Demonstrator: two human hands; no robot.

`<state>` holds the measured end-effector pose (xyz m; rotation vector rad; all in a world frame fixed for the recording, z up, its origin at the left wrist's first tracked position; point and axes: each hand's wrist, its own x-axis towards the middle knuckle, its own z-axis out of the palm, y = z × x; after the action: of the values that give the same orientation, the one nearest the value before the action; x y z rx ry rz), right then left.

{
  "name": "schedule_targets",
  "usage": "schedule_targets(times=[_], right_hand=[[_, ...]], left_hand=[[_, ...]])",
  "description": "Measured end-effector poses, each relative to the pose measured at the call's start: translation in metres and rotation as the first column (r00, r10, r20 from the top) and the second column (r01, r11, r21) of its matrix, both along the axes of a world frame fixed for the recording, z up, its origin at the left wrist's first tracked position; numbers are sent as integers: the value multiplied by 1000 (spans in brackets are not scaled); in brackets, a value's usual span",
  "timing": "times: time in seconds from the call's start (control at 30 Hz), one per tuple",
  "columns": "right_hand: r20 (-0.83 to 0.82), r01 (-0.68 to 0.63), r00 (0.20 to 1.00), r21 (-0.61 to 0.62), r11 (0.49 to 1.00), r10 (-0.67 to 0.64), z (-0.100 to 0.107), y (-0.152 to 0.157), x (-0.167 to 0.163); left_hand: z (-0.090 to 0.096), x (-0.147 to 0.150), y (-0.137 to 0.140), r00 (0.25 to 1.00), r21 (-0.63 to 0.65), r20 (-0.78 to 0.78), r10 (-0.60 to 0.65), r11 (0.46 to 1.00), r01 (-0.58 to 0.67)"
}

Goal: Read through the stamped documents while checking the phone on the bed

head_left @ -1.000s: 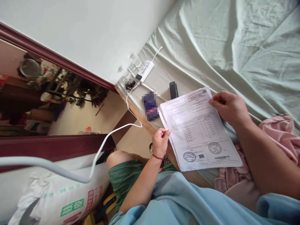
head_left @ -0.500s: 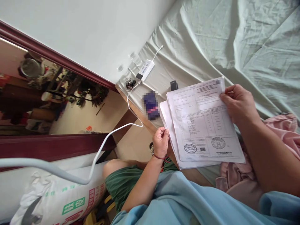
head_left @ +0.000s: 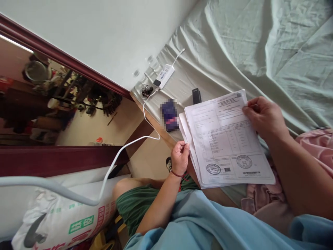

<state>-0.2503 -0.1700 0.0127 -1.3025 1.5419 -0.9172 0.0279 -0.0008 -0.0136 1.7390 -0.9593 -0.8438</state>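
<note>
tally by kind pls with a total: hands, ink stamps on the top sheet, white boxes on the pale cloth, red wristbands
Hands: 2 (left hand, right hand)
Ink stamps: 2 (oval stamp, rounder stamp)
White box: 1
Red wristband: 1
Total: 6

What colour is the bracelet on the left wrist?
The bracelet is dark red; head view shows it best.

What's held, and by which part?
Right hand pinches the stamped printed form by its right edge, near the upper corner; left hand pinches the sheets beneath by their left edge.

Blurred purple object (head_left: 170,115); illegible document print (head_left: 217,140)
</note>
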Motion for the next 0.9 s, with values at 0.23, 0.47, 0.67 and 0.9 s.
schedule_targets(times=[0.23, 0.47, 0.67, 0.9], right_hand=[[-88, -44, 995, 64, 997, 50, 5, 0, 1], [149, -64, 987, 46, 997, 56, 3, 0, 0], [127, -166, 980, 116, 979, 151, 0, -1, -5], [-35, -110, 993, 96, 989, 114, 8, 2, -1]], left_hand=[[-4, 0, 1, 1000, -7, 10, 5, 1000, -5], [-5, 1, 2, 999, -1, 32, 7, 1000, -7], [-4, 0, 4, 998, -10, 59, 10, 1000, -10], [-5, -1, 3, 996, -4, 79, 29, 1000, -28]])
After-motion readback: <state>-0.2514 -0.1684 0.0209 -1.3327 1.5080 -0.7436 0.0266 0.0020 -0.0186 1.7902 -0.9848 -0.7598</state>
